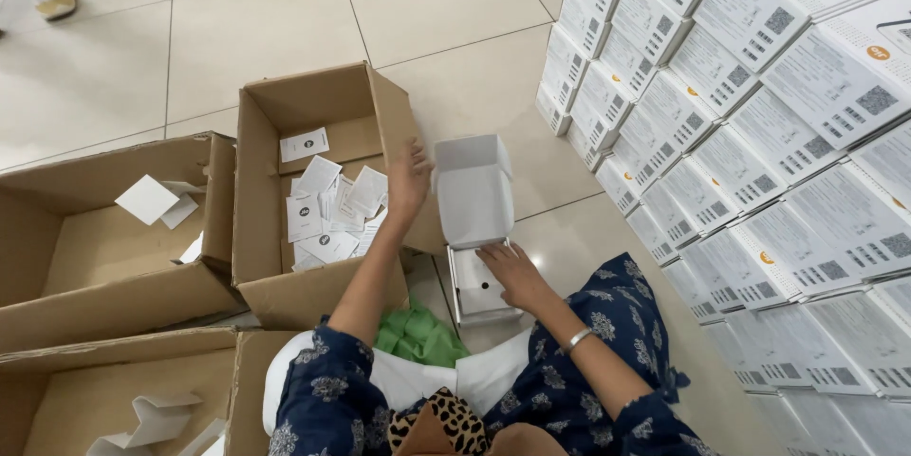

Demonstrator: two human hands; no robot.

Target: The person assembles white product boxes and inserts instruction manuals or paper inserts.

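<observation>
While the right hand (512, 271) rests flat, fingers together, on the tray of the open white box (477, 228) on the floor, the left hand (408, 181) reaches with fingers spread over the rim of the cardboard box (285, 105) holding loose cards (327, 214). The raised lid stands just beside that wrist, so I judge a quick pull back could knock it. The stacked white boxes (740, 133) crowd the right, with bare tiles ahead.

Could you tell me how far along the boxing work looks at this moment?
Done: a large stack of closed white boxes. In hand: the right hand rests on an open white box, while the left hand reaches over the leaflets in a cardboard carton. Left: many leaflets remain.
</observation>
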